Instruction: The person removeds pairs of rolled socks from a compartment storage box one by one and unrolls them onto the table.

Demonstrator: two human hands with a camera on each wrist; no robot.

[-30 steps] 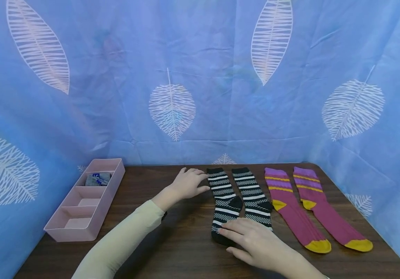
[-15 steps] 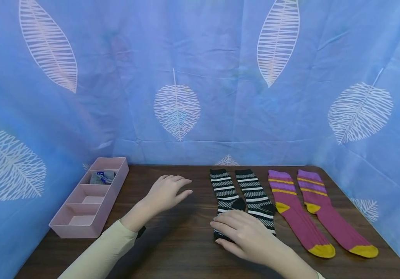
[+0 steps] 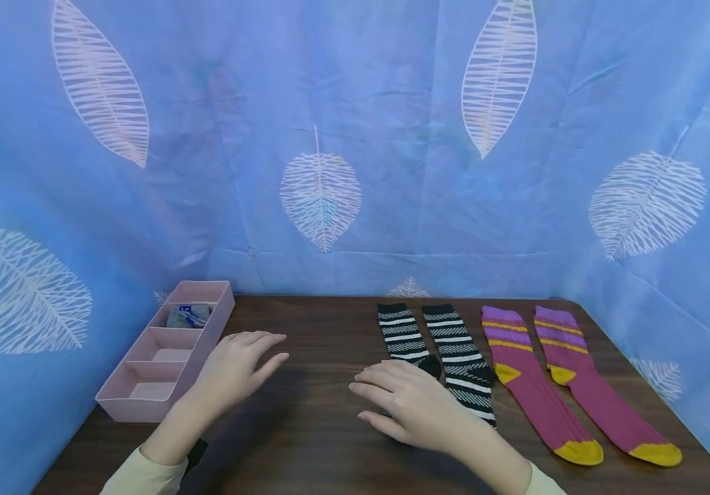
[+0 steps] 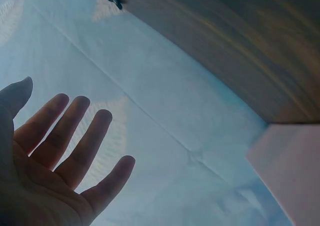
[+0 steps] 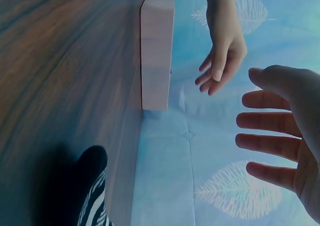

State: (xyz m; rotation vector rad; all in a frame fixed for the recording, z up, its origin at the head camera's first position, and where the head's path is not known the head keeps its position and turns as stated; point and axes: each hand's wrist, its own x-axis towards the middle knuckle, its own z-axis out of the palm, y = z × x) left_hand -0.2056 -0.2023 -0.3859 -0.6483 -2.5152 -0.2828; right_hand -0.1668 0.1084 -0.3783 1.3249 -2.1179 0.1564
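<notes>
My left hand [image 3: 235, 368] hovers above the table just right of the pink divided box [image 3: 206, 368], holding nothing. Its fingers are spread and relaxed in the left wrist view. My right hand [image 3: 413, 405] is held over the toe end of the left black-and-white striped sock [image 3: 401, 332], hiding that part in the head view. Its fingers [image 5: 270, 128] are extended with nothing between them. The other striped sock [image 3: 456, 350] lies flat beside it, heel to the right.
Two maroon socks [image 3: 534, 399] with yellow toes and heels and purple cuffs lie side by side at the right. A folded grey sock [image 3: 175, 317] sits in one compartment of the box. A blue leaf-print cloth [image 3: 379, 206] hangs behind the dark wooden table [image 3: 305, 440].
My left hand has drawn back from the striped socks' cuffs, leftward and nearer to me, toward the box. The right hand has shifted slightly left and up. The socks lie as before.
</notes>
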